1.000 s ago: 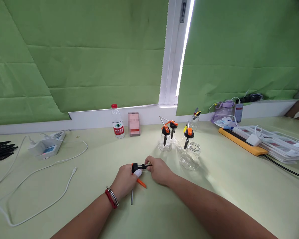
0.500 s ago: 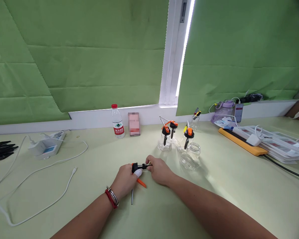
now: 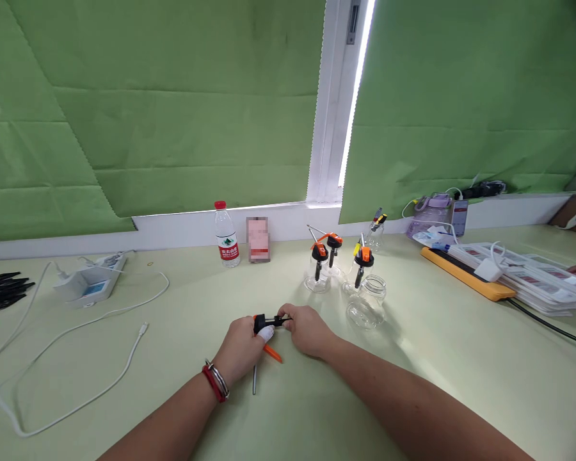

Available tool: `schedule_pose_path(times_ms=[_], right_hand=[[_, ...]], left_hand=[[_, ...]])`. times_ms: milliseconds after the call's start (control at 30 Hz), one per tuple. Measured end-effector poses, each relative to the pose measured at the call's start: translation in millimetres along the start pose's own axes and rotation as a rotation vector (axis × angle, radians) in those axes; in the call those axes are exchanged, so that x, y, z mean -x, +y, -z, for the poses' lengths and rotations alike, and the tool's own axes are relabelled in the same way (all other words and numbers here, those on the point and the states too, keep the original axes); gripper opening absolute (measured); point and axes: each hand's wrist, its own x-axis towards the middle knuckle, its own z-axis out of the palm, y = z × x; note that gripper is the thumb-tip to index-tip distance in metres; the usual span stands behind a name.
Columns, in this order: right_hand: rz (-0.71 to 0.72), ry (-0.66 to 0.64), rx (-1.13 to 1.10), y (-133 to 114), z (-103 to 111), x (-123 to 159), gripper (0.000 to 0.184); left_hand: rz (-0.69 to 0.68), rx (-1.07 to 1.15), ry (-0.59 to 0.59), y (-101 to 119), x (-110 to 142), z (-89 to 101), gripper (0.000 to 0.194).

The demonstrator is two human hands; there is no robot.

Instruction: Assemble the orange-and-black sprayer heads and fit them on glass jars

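Observation:
My left hand (image 3: 241, 351) is closed round a black and orange pump head (image 3: 267, 323); its thumb wears a white bandage, and an orange lever and a thin metal tube stick out below the fingers. My right hand (image 3: 305, 329) pinches the right end of the same pump head. Both hands rest low over the pale green table (image 3: 173, 410). An open clear glass jar (image 3: 366, 302) stands just right of my right hand.
Several small glass bottles with orange and black pump tops (image 3: 319, 269) stand behind the jar. A water bottle (image 3: 227, 235) sits at the back. A white cable (image 3: 100, 378) and a white device (image 3: 90, 285) lie left. Stacked papers, a yellow board (image 3: 465, 274) and another person's fingers lie right.
My right hand's fingers have shifted slightly on the pump head. Another person's fingers have come into view at the far right edge.

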Motion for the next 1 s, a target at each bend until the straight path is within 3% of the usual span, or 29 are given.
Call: schedule_pose_path(times_ms=[300,733,1000], right_hand=[[-0.001,0.007,0.008,0,-1,1,0.026],[-0.026,0.046,-0.046,2,-2,1,0.016],[-0.049,0.009,-0.154,27,23,0,0.01]], left_hand=[[-0.014,0.011,-0.002,0,1,0.0,0.025],[-0.007,0.028,0.03,-7,-3,-0.2,0.027],[0.036,0.073,0.088,-19,-10,4.1,0.03]])
